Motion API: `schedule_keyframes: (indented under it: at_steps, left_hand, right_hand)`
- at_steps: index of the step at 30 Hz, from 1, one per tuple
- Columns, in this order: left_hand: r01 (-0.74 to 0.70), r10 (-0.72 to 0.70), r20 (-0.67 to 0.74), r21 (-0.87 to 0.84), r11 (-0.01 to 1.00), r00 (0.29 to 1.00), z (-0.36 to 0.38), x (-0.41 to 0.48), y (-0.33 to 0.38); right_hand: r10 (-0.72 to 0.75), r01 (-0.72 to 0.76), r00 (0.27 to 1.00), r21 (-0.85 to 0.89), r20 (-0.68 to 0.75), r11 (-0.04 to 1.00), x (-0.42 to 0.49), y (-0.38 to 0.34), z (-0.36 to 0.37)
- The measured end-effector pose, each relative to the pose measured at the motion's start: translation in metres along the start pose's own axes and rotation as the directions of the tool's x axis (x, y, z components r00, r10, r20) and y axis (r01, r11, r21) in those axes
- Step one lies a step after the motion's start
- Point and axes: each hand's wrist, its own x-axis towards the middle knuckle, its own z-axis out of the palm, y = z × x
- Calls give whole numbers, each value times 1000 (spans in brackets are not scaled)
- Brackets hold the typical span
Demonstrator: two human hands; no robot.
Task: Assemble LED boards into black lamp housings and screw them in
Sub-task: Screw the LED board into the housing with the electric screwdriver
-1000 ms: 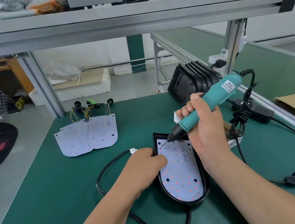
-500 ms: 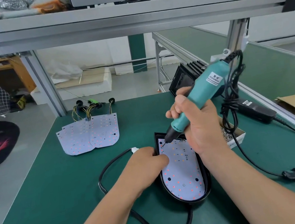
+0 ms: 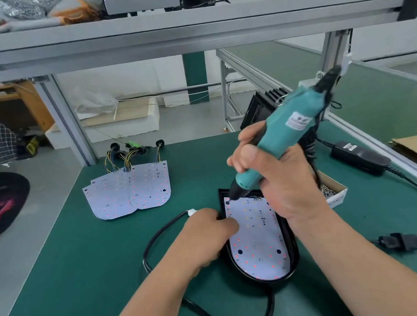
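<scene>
Gripping the teal electric screwdriver (image 3: 280,134) in a full fist, thumb uppermost on the barrel, the right hand (image 3: 286,186) holds the tool tilted. Its corded end points up and away to that hand's right, and its dark tip sits down at the far left corner of the LED board (image 3: 257,243), just left of the knuckles. The board lies flat inside the black lamp housing (image 3: 293,250), which rests on the green table (image 3: 81,262) directly beneath and in front of the right wrist. The left hand (image 3: 209,236) lies knuckles up against the housing's left rim, its fingers bent, with one fingertip on the board's left edge. Whether those fingers clasp the rim or only press on it cannot be told. A black cable (image 3: 157,238) with a white connector loops out just beyond and to the left of the left hand, then curves back under the forearm to the housing's near end. Well beyond the left hand, a fanned pile of spare LED boards (image 3: 130,190) lies with its wire tails pointing away. Just right of the right hand, partly hidden behind it, is a small box of screws (image 3: 332,189). Farther right lies a black power adapter (image 3: 359,157), and behind the screwdriver stands a row of ribbed black housings (image 3: 257,108).
</scene>
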Motion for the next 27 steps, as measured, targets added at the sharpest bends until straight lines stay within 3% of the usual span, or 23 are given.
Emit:
schedule_keyframes:
  at_steps: [4, 6, 9, 12, 16, 22, 27]
  left_hand:
    - [-21, 21, 52, 9, 1000, 998, -5, -5, -1]
    - [7, -8, -16, -31, 999, 1000, -10, -5, 0]
    - [-62, 12, -189, -265, 962, 982, -17, -6, 3]
    - [-172, 48, -233, -546, 820, 971, -19, -8, 9]
    - [-182, 146, -115, -753, 632, 983, -18, -12, 11]
    - [-238, 202, -130, -637, 733, 971, -10, -23, 16]
    - [-230, 235, -78, -636, 736, 969, -4, -30, 20]
  right_hand:
    - [-16, 35, 991, 144, -132, 989, -2, -11, -7]
    - [25, 18, 982, 223, -189, 975, -3, -12, -13]
    - [94, 4, 956, 335, -276, 942, -3, -14, -25]
    - [129, 27, 928, 407, -351, 913, -1, -15, -37]
    - [144, 59, 903, 450, -404, 891, -1, -17, -49]
    - [135, 90, 911, 505, -390, 858, -4, -24, -49]
    - [120, 104, 928, 555, -353, 825, -5, -31, -41]
